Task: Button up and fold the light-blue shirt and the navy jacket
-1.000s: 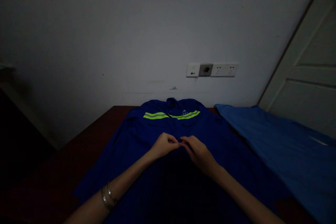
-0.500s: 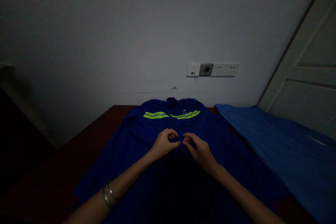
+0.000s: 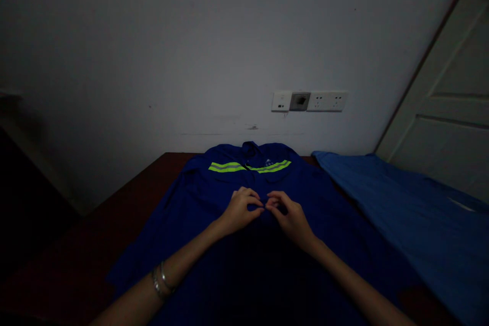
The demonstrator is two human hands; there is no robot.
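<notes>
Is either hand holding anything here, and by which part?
Cannot be told for sure: the left hand and right hand nearly meet at the front of the blue jacket, below its yellow stripe, but any grip is too dark.

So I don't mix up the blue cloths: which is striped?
The darker jacket in the centre: yellow-green bands cross its chest; the lighter blue cloth shows none.

A person's left hand (image 3: 243, 210) and right hand (image 3: 292, 218), fingertips close together, work at the front of a dark blue work jacket (image 3: 202, 206) with yellow-green reflective stripes (image 3: 227, 167), spread on a reddish-brown table (image 3: 133, 196); shadow hides whether they pinch fabric. Silver bangles (image 3: 164, 276) circle the left wrist. A lighter blue garment (image 3: 397, 209) lies at right, below wall sockets (image 3: 326, 102) and a paneled door (image 3: 458, 147).
</notes>
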